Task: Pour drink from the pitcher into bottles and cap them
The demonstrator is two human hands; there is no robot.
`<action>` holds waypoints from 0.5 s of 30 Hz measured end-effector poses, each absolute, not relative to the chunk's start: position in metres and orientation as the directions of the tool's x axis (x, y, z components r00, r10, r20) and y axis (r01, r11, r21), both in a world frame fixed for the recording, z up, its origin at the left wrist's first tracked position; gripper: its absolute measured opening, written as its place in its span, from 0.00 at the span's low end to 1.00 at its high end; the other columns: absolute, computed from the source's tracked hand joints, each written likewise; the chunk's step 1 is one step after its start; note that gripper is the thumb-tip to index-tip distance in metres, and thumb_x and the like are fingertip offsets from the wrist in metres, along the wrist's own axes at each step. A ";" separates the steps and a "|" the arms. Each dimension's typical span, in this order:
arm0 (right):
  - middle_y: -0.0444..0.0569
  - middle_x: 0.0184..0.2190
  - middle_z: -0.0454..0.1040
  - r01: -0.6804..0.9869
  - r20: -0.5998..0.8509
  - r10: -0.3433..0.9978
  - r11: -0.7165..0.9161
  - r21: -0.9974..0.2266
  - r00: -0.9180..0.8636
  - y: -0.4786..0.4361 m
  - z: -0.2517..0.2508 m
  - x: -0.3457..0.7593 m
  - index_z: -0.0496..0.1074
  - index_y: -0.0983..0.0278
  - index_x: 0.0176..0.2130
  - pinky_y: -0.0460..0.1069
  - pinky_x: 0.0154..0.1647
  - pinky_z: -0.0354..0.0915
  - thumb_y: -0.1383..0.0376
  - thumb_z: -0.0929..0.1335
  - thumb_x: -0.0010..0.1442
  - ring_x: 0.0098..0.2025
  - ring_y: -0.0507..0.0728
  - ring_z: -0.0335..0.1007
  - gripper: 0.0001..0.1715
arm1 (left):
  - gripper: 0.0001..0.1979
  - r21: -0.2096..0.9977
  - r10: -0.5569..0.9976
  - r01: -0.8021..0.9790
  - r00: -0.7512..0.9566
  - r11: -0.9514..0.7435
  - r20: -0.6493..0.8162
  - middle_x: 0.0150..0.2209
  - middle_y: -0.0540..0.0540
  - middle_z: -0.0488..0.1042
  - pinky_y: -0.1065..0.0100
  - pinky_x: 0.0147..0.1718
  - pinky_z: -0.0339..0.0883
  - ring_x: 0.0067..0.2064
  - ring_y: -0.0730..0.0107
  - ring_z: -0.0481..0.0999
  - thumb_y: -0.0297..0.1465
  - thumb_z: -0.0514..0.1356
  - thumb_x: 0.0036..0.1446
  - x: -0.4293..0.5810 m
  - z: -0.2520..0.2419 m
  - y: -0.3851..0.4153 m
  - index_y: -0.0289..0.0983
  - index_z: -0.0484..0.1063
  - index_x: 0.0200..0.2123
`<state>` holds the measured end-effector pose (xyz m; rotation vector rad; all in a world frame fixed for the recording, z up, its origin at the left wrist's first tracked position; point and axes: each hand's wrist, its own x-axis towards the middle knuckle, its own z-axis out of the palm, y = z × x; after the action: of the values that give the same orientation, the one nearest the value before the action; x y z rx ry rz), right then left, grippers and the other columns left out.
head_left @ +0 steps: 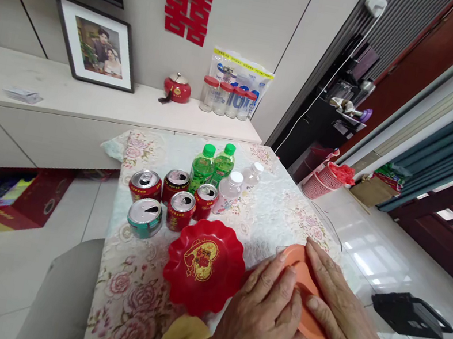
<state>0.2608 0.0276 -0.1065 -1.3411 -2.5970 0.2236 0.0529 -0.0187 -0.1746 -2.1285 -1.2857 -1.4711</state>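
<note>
The orange lid [298, 256] lies between and beneath the left hand [264, 319] and right hand [336, 308], both equally near, laid across it with fingers outstretched.

Plate [205, 265] on table [285, 183], cans [181, 208] and bottles [202, 170] behind it, lid [304, 273] to the right.

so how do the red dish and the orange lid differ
The red dish has a wavy rim, while the orange lid has a smooth edge. The dish bears a gold heart; no such print shows on the lid's visible part. The left hand and right hand lie on the lid, while the dish sits on the cloth. Both are roundish.
</note>
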 end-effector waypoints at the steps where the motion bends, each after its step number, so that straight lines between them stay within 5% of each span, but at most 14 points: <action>1: 0.45 0.78 0.44 0.791 0.104 0.820 0.572 -0.218 -0.564 0.027 -0.106 0.261 0.39 0.47 0.78 0.65 0.73 0.57 0.49 0.59 0.77 0.77 0.65 0.46 0.39 | 0.20 0.267 0.508 0.773 0.082 -0.575 0.857 0.54 0.40 0.84 0.58 0.62 0.76 0.64 0.52 0.77 0.45 0.59 0.70 0.054 -0.175 -0.019 0.33 0.80 0.46; 8: 0.51 0.78 0.43 0.807 0.066 0.837 0.542 -0.235 -0.543 0.025 -0.103 0.253 0.40 0.53 0.78 0.66 0.74 0.56 0.47 0.57 0.78 0.77 0.65 0.44 0.39 | 0.24 0.387 0.647 0.672 0.182 -0.632 0.741 0.61 0.39 0.79 0.55 0.64 0.73 0.67 0.52 0.74 0.44 0.54 0.73 0.040 -0.168 -0.024 0.31 0.73 0.59; 12: 0.52 0.78 0.44 0.805 0.061 0.845 0.526 -0.276 -0.531 0.028 -0.104 0.252 0.43 0.54 0.78 0.67 0.74 0.57 0.44 0.58 0.76 0.77 0.66 0.44 0.41 | 0.34 0.374 0.681 0.654 0.304 -0.658 0.666 0.68 0.34 0.71 0.42 0.65 0.70 0.72 0.40 0.66 0.47 0.56 0.71 0.023 -0.167 -0.038 0.31 0.60 0.70; 15: 0.55 0.77 0.49 0.808 0.084 0.849 0.524 -0.271 -0.522 0.032 -0.102 0.252 0.49 0.56 0.77 0.69 0.72 0.60 0.42 0.59 0.75 0.76 0.69 0.49 0.42 | 0.32 0.428 0.735 0.679 0.247 -0.596 0.632 0.69 0.29 0.68 0.41 0.64 0.71 0.73 0.38 0.64 0.38 0.57 0.70 0.011 -0.179 -0.058 0.31 0.56 0.72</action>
<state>0.2517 0.0320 -0.1021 -1.4095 -2.5576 0.2932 0.0108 -0.0575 -0.1789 -2.5318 -1.4385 -1.3461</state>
